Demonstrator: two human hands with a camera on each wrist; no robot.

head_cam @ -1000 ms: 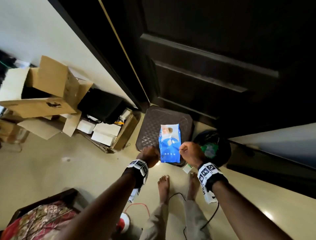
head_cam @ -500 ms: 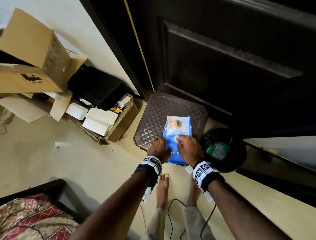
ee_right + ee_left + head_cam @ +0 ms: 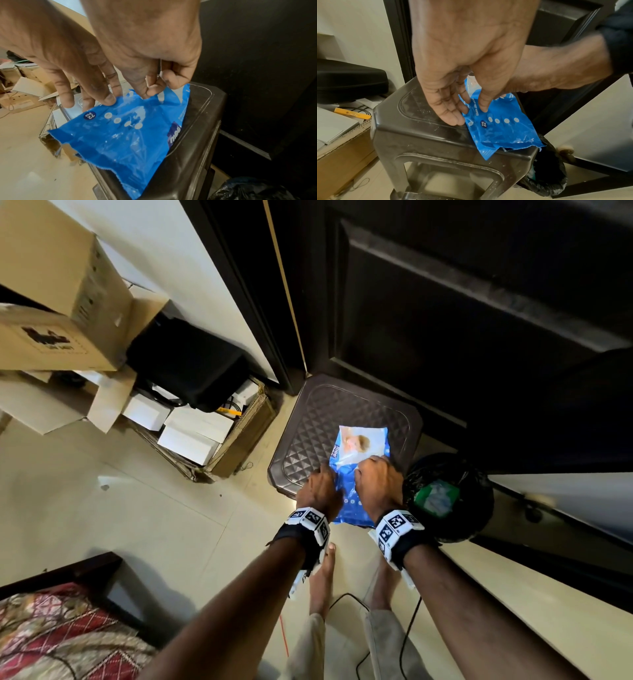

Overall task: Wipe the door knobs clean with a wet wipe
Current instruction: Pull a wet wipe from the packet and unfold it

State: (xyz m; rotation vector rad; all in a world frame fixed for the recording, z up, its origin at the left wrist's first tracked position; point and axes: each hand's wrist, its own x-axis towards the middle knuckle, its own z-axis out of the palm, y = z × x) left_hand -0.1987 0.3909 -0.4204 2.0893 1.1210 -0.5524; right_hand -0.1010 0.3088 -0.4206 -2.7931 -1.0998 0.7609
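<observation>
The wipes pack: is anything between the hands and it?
Nothing visible. The left hand presses the pack onto the stool with straight fingers, and the right hand pinches something at its top.

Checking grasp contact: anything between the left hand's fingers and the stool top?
Yes, the blue wet wipe pack. The left hand presses straight fingers on it, flat on the brown plastic stool; the left wrist view shows this.
</observation>
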